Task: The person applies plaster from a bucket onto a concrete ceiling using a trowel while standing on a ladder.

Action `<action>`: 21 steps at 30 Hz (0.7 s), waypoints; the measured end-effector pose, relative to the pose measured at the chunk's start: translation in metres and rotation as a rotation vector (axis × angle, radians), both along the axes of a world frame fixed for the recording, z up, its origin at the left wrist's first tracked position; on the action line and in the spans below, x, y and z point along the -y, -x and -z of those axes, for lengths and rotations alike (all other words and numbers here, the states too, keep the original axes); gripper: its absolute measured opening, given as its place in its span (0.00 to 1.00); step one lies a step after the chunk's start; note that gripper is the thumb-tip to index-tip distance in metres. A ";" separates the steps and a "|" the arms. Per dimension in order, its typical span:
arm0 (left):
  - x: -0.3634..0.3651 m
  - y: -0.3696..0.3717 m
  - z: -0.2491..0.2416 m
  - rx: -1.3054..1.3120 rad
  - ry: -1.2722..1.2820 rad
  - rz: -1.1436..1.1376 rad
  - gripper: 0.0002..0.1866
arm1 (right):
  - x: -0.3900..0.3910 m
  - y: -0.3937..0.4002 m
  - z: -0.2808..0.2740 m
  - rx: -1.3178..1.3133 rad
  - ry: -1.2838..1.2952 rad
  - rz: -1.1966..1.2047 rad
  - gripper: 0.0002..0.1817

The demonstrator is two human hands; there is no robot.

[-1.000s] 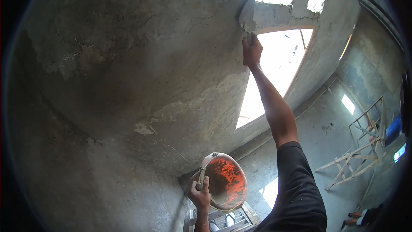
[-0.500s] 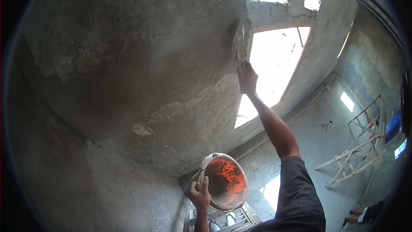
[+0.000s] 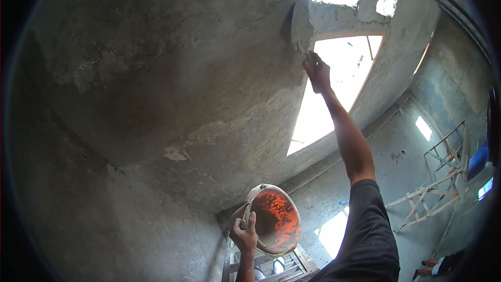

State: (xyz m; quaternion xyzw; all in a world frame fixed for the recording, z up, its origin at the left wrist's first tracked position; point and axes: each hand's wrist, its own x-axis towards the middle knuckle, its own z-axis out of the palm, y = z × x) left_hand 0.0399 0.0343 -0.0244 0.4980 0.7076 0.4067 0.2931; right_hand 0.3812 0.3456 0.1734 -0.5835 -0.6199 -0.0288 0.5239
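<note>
My right hand (image 3: pixel 318 71) is raised high and grips the handle of a plastering trowel (image 3: pixel 301 27). The trowel's blade lies flat against the grey cement wall (image 3: pixel 172 73), right beside the edge of a window opening (image 3: pixel 339 83). Low in the view, my left hand (image 3: pixel 244 235) is closed on the rim of an orange pan (image 3: pixel 274 219) caked with grey mortar, held tilted toward me. My right arm wears a dark short sleeve.
A rough patch (image 3: pixel 177 152) of bare cement shows mid-wall. Metal ladder rungs (image 3: pixel 271 266) lie beneath the pan. A wooden trestle (image 3: pixel 438 177) leans by the far wall at right, and another person's feet (image 3: pixel 436 263) rest on the floor at lower right.
My right hand dipped down with the trowel, then rose again to the wall beside the window edge. The left hand and the pan stayed put.
</note>
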 end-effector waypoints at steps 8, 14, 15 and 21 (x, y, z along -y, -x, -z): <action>-0.002 0.002 0.004 0.029 -0.014 -0.015 0.24 | -0.011 0.030 0.006 -0.169 -0.143 0.125 0.24; -0.003 0.000 -0.003 0.046 -0.070 -0.024 0.25 | -0.063 0.032 0.028 -0.072 -0.190 0.262 0.24; -0.003 0.000 -0.003 0.045 -0.064 -0.028 0.25 | -0.060 0.035 0.033 -0.072 -0.184 0.258 0.24; 0.000 0.000 0.001 0.010 -0.059 -0.027 0.27 | -0.004 0.049 0.075 -0.083 0.065 0.272 0.23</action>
